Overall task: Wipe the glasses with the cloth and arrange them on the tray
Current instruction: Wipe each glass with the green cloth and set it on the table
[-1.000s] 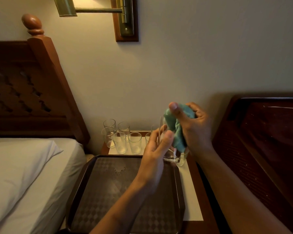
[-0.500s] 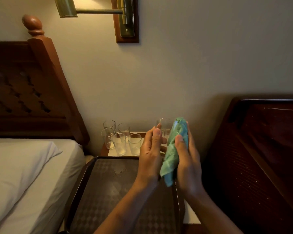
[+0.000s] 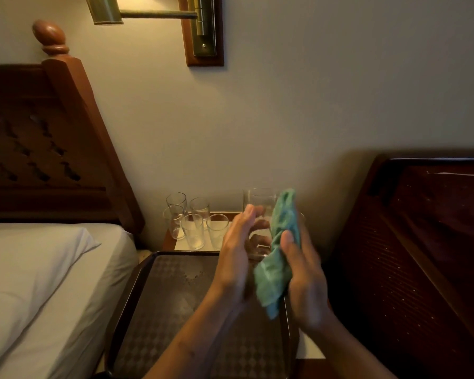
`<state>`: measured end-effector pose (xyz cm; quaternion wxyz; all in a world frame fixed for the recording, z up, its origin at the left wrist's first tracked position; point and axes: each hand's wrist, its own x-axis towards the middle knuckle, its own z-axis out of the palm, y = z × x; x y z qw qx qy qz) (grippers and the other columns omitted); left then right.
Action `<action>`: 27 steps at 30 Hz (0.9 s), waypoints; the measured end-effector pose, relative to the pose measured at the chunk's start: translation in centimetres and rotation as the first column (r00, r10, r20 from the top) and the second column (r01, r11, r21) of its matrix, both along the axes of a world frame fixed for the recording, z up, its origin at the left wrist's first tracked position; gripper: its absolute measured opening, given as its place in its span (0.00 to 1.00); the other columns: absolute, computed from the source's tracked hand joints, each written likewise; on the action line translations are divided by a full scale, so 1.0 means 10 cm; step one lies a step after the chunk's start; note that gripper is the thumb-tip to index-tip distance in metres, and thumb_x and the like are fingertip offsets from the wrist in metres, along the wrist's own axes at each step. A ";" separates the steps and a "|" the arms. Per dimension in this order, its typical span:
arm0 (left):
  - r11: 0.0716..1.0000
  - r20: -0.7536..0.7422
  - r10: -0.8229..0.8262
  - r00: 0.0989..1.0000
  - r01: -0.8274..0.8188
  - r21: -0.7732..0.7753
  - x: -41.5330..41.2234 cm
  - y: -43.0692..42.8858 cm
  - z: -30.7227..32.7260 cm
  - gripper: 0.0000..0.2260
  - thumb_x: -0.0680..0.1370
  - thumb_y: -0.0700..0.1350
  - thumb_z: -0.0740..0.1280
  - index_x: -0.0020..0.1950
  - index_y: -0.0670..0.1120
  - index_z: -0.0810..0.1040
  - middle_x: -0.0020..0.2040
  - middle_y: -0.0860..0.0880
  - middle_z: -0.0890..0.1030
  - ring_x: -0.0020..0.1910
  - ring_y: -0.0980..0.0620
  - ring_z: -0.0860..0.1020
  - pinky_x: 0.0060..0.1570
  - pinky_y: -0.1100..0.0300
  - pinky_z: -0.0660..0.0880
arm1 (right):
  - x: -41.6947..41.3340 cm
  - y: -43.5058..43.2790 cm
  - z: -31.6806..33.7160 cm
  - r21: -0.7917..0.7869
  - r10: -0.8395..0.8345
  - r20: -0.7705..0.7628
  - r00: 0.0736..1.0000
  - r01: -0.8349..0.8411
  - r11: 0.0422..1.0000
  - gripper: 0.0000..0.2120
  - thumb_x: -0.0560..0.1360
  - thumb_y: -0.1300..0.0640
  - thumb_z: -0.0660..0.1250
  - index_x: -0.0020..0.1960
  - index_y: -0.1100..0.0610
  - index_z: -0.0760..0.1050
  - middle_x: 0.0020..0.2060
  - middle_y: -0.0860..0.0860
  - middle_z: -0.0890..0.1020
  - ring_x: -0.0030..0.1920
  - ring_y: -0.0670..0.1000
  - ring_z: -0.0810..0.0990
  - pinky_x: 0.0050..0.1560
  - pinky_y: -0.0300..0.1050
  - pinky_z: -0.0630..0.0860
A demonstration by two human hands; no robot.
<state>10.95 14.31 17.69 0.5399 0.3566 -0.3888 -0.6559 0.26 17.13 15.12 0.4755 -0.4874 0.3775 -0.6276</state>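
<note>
Both hands are working above the far right corner of the tray (image 3: 170, 324).

The left hand (image 3: 236, 258) is holding a clear glass (image 3: 261, 202) upright. Its back is facing the camera, and fingers are showing through the glass wall, curling round the far side. The palm is lying against the side of the glass nearer the tray's middle. The glass is sitting in the air over the tray's far right corner, its rim up and clear of the fingertips. I cannot tell whether its base is touching anything, as it is hidden by the hands.

The right hand (image 3: 304, 277) is gripping a green cloth (image 3: 278, 258). The thumb is pressing the cloth from the near side, and the other fingers are lying behind it, mostly hidden. The cloth is bunching against the glass on the side away from the tray's middle. Its upper end is reaching the rim of the glass, and its lower end is hanging over the tray's right edge. This hand is slightly blurred.

Five glasses (image 3: 193, 233) are standing upright in a tight cluster just beyond the tray's far edge, toward its left half. They are resting on a white mat (image 3: 309, 348) that is also showing past the tray's right edge.

The tray is lying flat with no glass on its patterned surface. A white pillow (image 3: 25, 269) is lying left of the tray. A brass wall lamp (image 3: 107, 12) is hanging high above and beyond the tray.
</note>
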 end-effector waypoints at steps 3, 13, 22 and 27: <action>0.998 0.034 -0.017 0.999 0.019 -0.067 -0.07 0.10 -0.08 0.25 0.80 0.62 0.62 0.67 0.46 0.81 0.62 0.38 0.82 0.61 0.39 0.82 0.63 0.40 0.78 | -0.15 -0.15 0.23 0.134 -0.102 0.155 0.983 0.082 0.988 0.21 0.82 0.47 0.62 0.71 0.56 0.75 0.61 0.67 0.82 0.65 0.68 0.81 0.67 0.66 0.78; 0.962 0.141 0.176 0.974 -0.140 -0.234 -0.05 0.02 0.02 0.13 0.87 0.49 0.55 0.68 0.51 0.76 0.49 0.53 0.84 0.48 0.55 0.83 0.46 0.62 0.80 | -0.08 -0.04 0.10 0.105 -0.026 0.140 0.990 0.011 0.994 0.26 0.81 0.47 0.64 0.78 0.48 0.70 0.69 0.55 0.81 0.70 0.57 0.79 0.72 0.59 0.74; 0.987 0.049 0.076 0.996 -0.068 -0.142 -0.04 0.00 0.27 0.26 0.77 0.57 0.70 0.72 0.50 0.70 0.53 0.47 0.84 0.49 0.51 0.86 0.47 0.57 0.83 | 0.05 -0.05 0.05 0.067 -0.009 0.020 1.000 0.007 0.998 0.34 0.78 0.40 0.66 0.81 0.43 0.62 0.69 0.49 0.80 0.69 0.52 0.81 0.64 0.50 0.81; 0.985 0.050 0.084 0.995 -0.076 -0.153 -0.08 0.01 0.06 0.16 0.81 0.53 0.63 0.63 0.44 0.76 0.46 0.51 0.85 0.42 0.58 0.85 0.40 0.64 0.81 | -0.16 -0.15 0.18 0.043 -0.097 0.066 0.993 0.094 0.995 0.21 0.82 0.56 0.62 0.74 0.48 0.73 0.64 0.53 0.84 0.64 0.53 0.84 0.62 0.50 0.82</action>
